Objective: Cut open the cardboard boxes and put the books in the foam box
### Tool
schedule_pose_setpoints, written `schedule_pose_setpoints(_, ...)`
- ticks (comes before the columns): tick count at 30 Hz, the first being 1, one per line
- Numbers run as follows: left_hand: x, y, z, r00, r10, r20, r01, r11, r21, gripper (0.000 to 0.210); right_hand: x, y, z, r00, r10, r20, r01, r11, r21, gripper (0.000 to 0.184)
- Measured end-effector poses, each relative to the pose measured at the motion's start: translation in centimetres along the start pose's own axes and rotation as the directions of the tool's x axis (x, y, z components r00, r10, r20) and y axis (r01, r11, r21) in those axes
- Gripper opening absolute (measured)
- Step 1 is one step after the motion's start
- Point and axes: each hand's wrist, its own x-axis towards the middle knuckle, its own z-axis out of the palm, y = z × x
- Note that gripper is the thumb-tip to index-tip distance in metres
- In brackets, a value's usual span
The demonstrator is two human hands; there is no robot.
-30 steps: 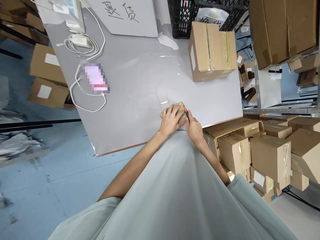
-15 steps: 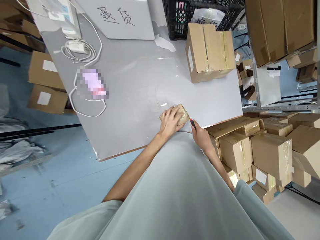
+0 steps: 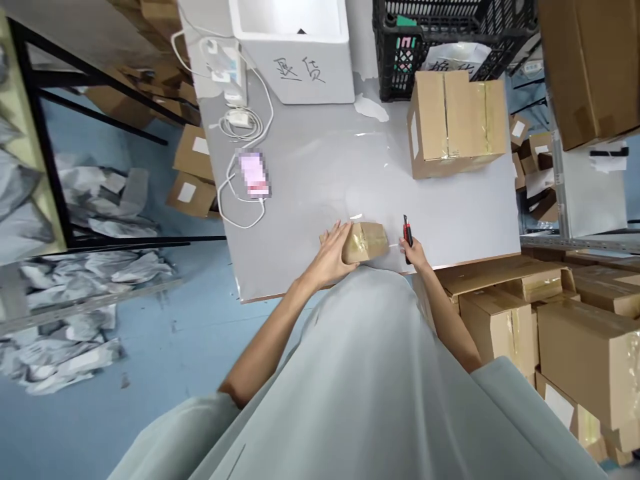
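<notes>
Near the table's front edge lies a small taped cardboard box (image 3: pixel 369 241). My left hand (image 3: pixel 331 257) grips its left end, fingers over the far side and thumb at the near side, covering that part of the box. Off to the right, apart from the box, my right hand (image 3: pixel 416 255) is closed around a red and black box cutter (image 3: pixel 407 232). The cutter's tip points away from me, toward the far side of the table.
On the grey table (image 3: pixel 310 173) stand a larger taped carton (image 3: pixel 455 127), a white bin (image 3: pixel 315 73) with handwriting and a black crate (image 3: pixel 395 63). A blurred-out phone (image 3: pixel 254 175) and white cables (image 3: pixel 245 127) lie left. Stacked cartons (image 3: pixel 500 327) crowd the right.
My right hand has drawn the box cutter away from the box's right end and turned its tip outward. My left hand has shifted toward the box's left end. The camera view has moved left.
</notes>
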Motion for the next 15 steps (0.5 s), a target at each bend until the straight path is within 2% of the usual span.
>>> schedule_pose_setpoints(3, -3.1, -1.9, -1.2, 0.997, -0.065, -0.037, 0.064, 0.998, -0.025, 0.117, 1.0, -0.1, 2.9, 0.989, -0.016, 0.149, 0.015, 1.000, 0.009, 0.060)
schedule_pose_setpoints(5, -4.8, -2.9, -1.3, 0.993, -0.087, -0.084, 0.083, 0.995, -0.054, 0.116, 0.9, -0.4, 3.8, 0.978, -0.039, 0.206, 0.039, 0.999, 0.003, 0.061)
schedule_pose_setpoints(9, -5.9, -4.8, 0.5, 0.978, -0.119, -0.170, 0.082, 0.974, -0.210, 0.109, 0.2, -1.1, 2.7, 0.977, -0.173, 0.123, 0.183, 0.980, -0.082, 0.061)
schedule_pose_setpoints(12, -5.1, -6.1, 2.9, 0.959, -0.189, -0.210, 0.104, 0.927, -0.360, 0.103, -0.5, -1.9, 1.2, 0.964, -0.260, 0.054, 0.266, 0.947, -0.183, 0.058)
schedule_pose_setpoints(15, -3.9, -7.0, 4.8, 0.944, -0.272, -0.187, 0.157, 0.869, -0.470, 0.099, -1.4, -2.3, 0.7, 0.958, -0.285, 0.037, 0.283, 0.914, -0.289, 0.051)
